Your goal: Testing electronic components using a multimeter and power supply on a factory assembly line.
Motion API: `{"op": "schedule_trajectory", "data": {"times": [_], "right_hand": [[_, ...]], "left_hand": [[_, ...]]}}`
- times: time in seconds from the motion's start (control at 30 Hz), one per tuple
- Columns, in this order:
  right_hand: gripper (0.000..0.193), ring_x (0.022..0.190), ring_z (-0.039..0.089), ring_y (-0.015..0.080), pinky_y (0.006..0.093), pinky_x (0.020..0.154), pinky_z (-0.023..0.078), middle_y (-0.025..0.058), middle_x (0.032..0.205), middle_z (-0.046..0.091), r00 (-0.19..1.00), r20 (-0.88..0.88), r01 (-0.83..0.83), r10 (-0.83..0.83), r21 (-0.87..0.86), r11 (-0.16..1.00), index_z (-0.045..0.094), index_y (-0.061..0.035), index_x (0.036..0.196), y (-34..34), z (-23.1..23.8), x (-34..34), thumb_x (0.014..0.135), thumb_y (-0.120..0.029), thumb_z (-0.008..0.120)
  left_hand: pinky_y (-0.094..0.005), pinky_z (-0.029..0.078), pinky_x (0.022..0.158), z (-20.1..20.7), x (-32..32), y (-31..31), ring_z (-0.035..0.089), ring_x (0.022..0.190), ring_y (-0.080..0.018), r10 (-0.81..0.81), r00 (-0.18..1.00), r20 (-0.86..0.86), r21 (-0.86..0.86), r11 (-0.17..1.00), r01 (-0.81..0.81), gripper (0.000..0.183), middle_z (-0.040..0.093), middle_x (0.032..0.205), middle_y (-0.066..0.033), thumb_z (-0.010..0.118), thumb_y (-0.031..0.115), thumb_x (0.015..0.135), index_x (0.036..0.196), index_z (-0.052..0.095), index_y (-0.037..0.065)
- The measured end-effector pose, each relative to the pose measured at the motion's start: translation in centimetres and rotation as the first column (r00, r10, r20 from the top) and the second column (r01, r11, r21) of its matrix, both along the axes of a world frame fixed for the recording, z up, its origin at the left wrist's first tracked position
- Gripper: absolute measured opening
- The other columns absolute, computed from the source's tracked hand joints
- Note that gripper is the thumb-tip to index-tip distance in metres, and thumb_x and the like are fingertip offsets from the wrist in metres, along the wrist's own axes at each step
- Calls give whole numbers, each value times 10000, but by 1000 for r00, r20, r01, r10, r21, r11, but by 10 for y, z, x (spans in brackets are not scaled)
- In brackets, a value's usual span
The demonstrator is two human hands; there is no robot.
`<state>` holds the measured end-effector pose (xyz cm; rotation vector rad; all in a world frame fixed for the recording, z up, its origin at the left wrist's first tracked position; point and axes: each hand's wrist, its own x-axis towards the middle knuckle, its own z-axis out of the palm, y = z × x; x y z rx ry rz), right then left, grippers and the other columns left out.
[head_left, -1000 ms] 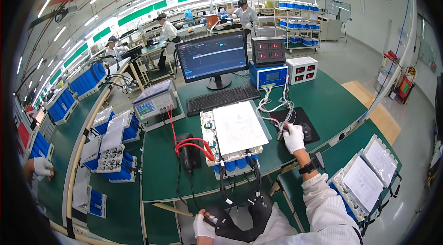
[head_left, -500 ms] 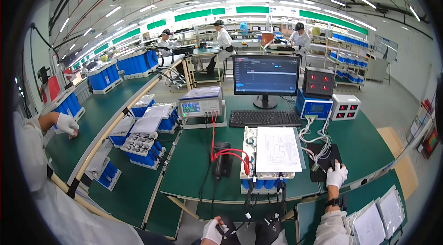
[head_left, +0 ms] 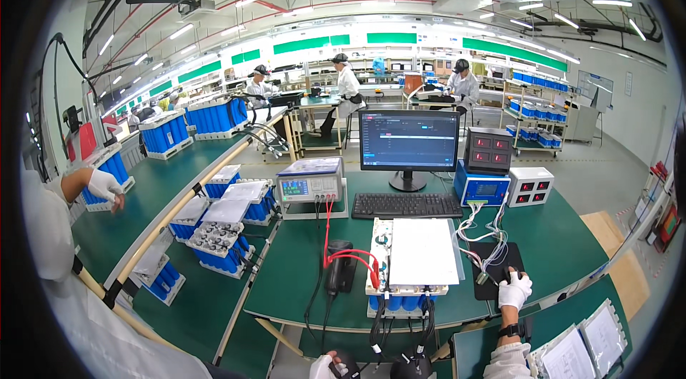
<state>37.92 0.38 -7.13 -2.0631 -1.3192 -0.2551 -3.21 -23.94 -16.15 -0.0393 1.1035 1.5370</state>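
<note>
My right hand (head_left: 515,290), in a white glove with bare fingertips, is closed over a dark computer mouse on the black mouse pad (head_left: 486,289). At the bottom edge, my gloved left hand (head_left: 327,367) is curled beside my knee; what it holds, if anything, is hidden. Between my hands, a blue-celled battery pack (head_left: 409,302) stands on the green bench, topped by a white paper sheet (head_left: 421,254). Red test leads (head_left: 373,275) clip to its left side and run to a bench meter (head_left: 310,187). Loose white wires (head_left: 493,257) end near the mouse.
A monitor (head_left: 409,142) and keyboard (head_left: 407,206) stand behind the pack, with a blue instrument (head_left: 481,187) and red-digit displays (head_left: 532,187) to their right. A black handheld scanner (head_left: 339,268) sits left. More packs (head_left: 218,245) fill the left shelf. A co-worker's gloved hand (head_left: 106,186) reaches in there.
My view has tilted upward, so the bench appears lower. My right hand stays at the mouse. The co-worker's hand at the left has opened its fingers somewhat.
</note>
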Motion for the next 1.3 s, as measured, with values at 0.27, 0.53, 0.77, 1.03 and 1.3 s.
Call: {"op": "schedule_trajectory", "data": {"times": [0.27, 0.53, 0.77, 1.03, 1.3], "right_hand": [[399, 1053, 510, 322, 412, 901, 438, 144, 1167, 536, 999, 13, -41, 40, 19, 999, 665, -231, 1056, 2, -7, 3, 663, -162, 673], [379, 1038, 520, 326, 409, 877, 451, 141, 1166, 534, 999, 35, -41, 40, 23, 999, 678, -239, 1034, 2, -9, 4, 667, -144, 661], [373, 1038, 520, 328, 415, 879, 448, 137, 1159, 540, 999, 24, -42, 42, 6, 999, 682, -245, 1022, 0, -4, 2, 662, -149, 668], [437, 1210, 367, 358, 420, 997, 346, 206, 1308, 366, 996, -34, 81, -77, 136, 987, 606, -110, 1104, -9, -2, -14, 669, -71, 614], [391, 971, 528, 180, 309, 859, 430, 103, 1093, 542, 468, -614, -179, 635, 638, 749, 489, 4, 1124, -112, -26, -113, 767, 145, 416]], "left_hand": [[-308, 462, 522, -2, 4, 2, 520, 619, -186, 22, 1000, -2, -1, 1000, -22, 157, 541, 774, -64, 528, 148, 893, 1005, 551, 40], [-296, 451, 493, 1, 4, 1, 521, 598, -173, 20, 1000, 7, -6, 1000, -20, 166, 540, 752, -53, 533, 154, 892, 1010, 556, 39], [-287, 446, 488, 4, 6, -1, 518, 588, -167, 31, 999, -5, 12, 999, -31, 149, 539, 743, -47, 532, 156, 895, 996, 556, 48], [-286, 460, 503, -1, 7, -2, 527, 600, -165, -7, 1000, -7, 42, 999, 8, 153, 544, 742, -39, 514, 157, 904, 1002, 555, 47], [-284, 445, 491, 6, 11, -2, 515, 590, -158, 12, 1000, -7, 2, 1000, -12, 156, 534, 743, -49, 516, 149, 902, 1007, 553, 39]]}}
